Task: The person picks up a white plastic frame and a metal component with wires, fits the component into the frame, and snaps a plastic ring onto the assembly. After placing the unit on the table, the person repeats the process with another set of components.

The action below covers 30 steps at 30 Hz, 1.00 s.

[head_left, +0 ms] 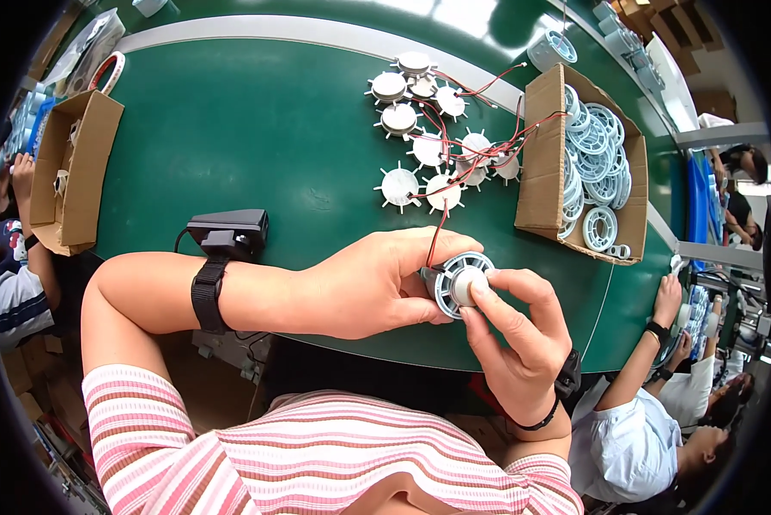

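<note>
Over the near edge of the green table, my left hand is closed around a round, pale blue-grey slotted plastic ring. My right hand pinches a small white round piece at the middle of that ring, between thumb and fingers. Red and dark wires run up past my left thumb toward the discs beyond; where they end at the ring is hidden. Just past my hands lie several white discs with short spokes, some stacked, with red and black leads among them.
At right stands an open cardboard box of pale blue plastic rings. Another cardboard box is at far left. A black device sits at my left wrist. Co-workers sit on both sides; one's arm reaches onto the table at right.
</note>
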Each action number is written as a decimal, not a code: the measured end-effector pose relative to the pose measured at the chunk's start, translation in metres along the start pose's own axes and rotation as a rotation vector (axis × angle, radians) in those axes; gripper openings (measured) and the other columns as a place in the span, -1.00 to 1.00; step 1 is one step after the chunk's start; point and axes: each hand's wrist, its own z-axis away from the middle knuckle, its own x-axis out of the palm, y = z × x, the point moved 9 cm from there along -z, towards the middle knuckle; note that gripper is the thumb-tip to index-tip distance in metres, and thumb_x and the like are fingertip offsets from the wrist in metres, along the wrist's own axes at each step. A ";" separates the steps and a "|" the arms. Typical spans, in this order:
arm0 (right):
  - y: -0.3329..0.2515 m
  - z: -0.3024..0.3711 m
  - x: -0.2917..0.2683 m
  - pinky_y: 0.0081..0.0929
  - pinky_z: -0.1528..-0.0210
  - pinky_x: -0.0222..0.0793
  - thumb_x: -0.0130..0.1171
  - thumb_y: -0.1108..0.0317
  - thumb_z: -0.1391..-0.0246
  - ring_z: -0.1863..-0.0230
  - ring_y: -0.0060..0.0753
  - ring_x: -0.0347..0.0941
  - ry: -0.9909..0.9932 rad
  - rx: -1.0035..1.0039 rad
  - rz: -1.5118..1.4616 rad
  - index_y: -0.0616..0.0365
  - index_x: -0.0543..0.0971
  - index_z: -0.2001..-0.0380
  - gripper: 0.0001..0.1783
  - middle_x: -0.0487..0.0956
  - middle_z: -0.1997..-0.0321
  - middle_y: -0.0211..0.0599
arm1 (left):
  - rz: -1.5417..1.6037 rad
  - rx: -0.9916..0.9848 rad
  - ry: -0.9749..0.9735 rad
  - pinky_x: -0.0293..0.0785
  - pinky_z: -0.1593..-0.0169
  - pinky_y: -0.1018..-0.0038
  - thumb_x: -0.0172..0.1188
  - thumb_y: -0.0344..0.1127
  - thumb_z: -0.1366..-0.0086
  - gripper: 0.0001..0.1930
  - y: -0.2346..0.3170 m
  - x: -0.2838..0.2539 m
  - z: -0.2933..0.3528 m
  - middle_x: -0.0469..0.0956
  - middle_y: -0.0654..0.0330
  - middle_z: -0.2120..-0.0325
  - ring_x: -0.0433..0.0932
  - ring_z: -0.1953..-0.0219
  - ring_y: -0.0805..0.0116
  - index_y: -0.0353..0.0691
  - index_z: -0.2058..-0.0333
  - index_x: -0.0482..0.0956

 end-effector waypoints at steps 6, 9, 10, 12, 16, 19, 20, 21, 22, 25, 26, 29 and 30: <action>0.000 0.011 0.004 -0.07 -0.25 0.35 0.46 0.57 0.09 -0.16 0.04 0.43 0.062 -0.037 0.119 0.12 0.72 0.06 -0.57 0.60 -0.04 -0.14 | 0.099 -0.078 -0.008 0.65 -0.16 0.42 0.24 -0.68 -0.29 -0.28 -0.006 0.003 -0.001 0.31 0.16 -0.27 0.50 -0.18 0.37 -0.23 -0.39 0.22; 0.003 0.006 0.005 -0.08 -0.26 0.36 0.47 0.55 0.08 -0.18 0.04 0.43 0.008 -0.051 0.073 0.10 0.69 0.00 -0.51 0.55 -0.12 -0.09 | 0.159 -0.117 -0.012 0.65 -0.14 0.42 0.23 -0.69 -0.28 -0.27 -0.010 0.002 -0.002 0.33 0.14 -0.25 0.50 -0.18 0.36 -0.22 -0.39 0.22; 0.003 0.006 0.007 -0.08 -0.26 0.36 0.47 0.54 0.07 -0.19 0.04 0.44 -0.019 -0.057 0.049 0.09 0.67 -0.03 -0.49 0.53 -0.16 -0.06 | 0.190 -0.138 -0.013 0.66 -0.13 0.41 0.23 -0.69 -0.28 -0.27 -0.013 0.002 -0.001 0.34 0.13 -0.25 0.50 -0.18 0.35 -0.22 -0.39 0.22; -0.002 0.014 0.007 -0.08 -0.27 0.36 0.47 0.53 0.06 -0.21 0.05 0.43 0.026 -0.095 -0.019 0.08 0.65 -0.06 -0.46 0.48 -0.21 -0.03 | 0.056 0.060 0.009 0.66 -0.11 0.41 0.23 -0.69 -0.28 -0.27 -0.002 0.000 -0.003 0.35 0.12 -0.24 0.50 -0.18 0.34 -0.22 -0.39 0.22; -0.007 0.030 0.006 -0.07 -0.29 0.37 0.47 0.50 0.03 -0.28 0.06 0.40 0.135 -0.162 -0.159 0.07 0.59 -0.14 -0.40 0.36 -0.33 0.06 | -0.229 0.439 0.038 0.65 -0.07 0.41 0.23 -0.70 -0.28 -0.25 0.029 0.005 0.006 0.36 0.09 -0.24 0.51 -0.19 0.32 -0.21 -0.40 0.19; -0.008 0.031 0.001 -0.07 -0.30 0.37 0.47 0.50 0.02 -0.31 0.08 0.38 0.199 -0.145 -0.129 0.09 0.56 -0.16 -0.38 0.30 -0.38 0.10 | -0.271 0.436 -0.017 0.64 -0.06 0.41 0.23 -0.70 -0.27 -0.21 0.039 0.008 0.004 0.35 0.07 -0.26 0.50 -0.19 0.31 -0.20 -0.42 0.14; -0.009 0.024 0.007 -0.08 -0.29 0.38 0.48 0.49 0.02 -0.30 0.08 0.38 0.144 -0.117 -0.147 0.10 0.56 -0.17 -0.38 0.30 -0.38 0.10 | -0.230 0.306 -0.041 0.63 -0.07 0.41 0.23 -0.69 -0.27 -0.20 0.031 0.007 0.006 0.34 0.07 -0.28 0.50 -0.19 0.31 -0.21 -0.43 0.12; -0.009 0.016 0.010 -0.09 -0.29 0.39 0.48 0.49 0.02 -0.30 0.08 0.38 0.094 -0.082 -0.148 0.11 0.57 -0.17 -0.38 0.30 -0.38 0.10 | -0.187 0.185 -0.081 0.63 -0.07 0.41 0.23 -0.68 -0.27 -0.19 0.022 0.007 0.006 0.32 0.06 -0.29 0.50 -0.19 0.32 -0.21 -0.44 0.11; -0.006 0.013 0.014 -0.10 -0.28 0.39 0.49 0.48 0.03 -0.30 0.09 0.39 0.045 -0.035 -0.141 0.12 0.57 -0.17 -0.38 0.31 -0.38 0.10 | -0.142 0.064 -0.131 0.62 -0.08 0.41 0.23 -0.68 -0.27 -0.18 0.009 0.010 0.005 0.31 0.05 -0.31 0.50 -0.19 0.32 -0.21 -0.44 0.09; 0.006 0.017 0.027 -0.16 -0.25 0.41 0.49 0.48 0.04 -0.27 0.05 0.41 0.014 0.016 -0.210 0.14 0.56 -0.18 -0.35 0.35 -0.36 0.06 | -0.087 -0.020 -0.117 0.62 -0.09 0.41 0.20 -0.66 -0.27 -0.19 -0.005 0.009 0.007 0.29 0.03 -0.32 0.51 -0.19 0.31 -0.24 -0.45 0.08; 0.011 0.018 0.027 -0.16 -0.25 0.41 0.49 0.48 0.04 -0.27 0.05 0.41 0.045 0.038 -0.166 0.14 0.56 -0.18 -0.35 0.35 -0.36 0.06 | -0.087 0.001 -0.171 0.62 -0.09 0.41 0.20 -0.66 -0.27 -0.19 -0.006 0.015 0.010 0.29 0.03 -0.32 0.51 -0.19 0.31 -0.24 -0.45 0.08; 0.012 0.023 0.026 -0.20 -0.19 0.45 0.49 0.48 0.04 -0.22 0.01 0.44 0.114 -0.030 -0.163 0.11 0.56 -0.20 -0.34 0.40 -0.33 -0.03 | 0.009 -0.028 -0.098 0.61 -0.11 0.40 0.19 -0.68 -0.27 -0.20 -0.005 0.013 0.010 0.29 0.01 -0.32 0.54 -0.17 0.28 -0.25 -0.44 0.08; 0.017 0.026 0.022 -0.20 -0.19 0.45 0.49 0.48 0.04 -0.22 0.01 0.44 0.139 -0.010 -0.135 0.11 0.56 -0.20 -0.34 0.40 -0.33 -0.03 | -0.007 0.002 -0.069 0.63 -0.06 0.43 0.18 -0.67 -0.29 -0.27 0.001 0.013 0.007 0.32 0.01 -0.29 0.58 -0.11 0.27 -0.28 -0.41 0.14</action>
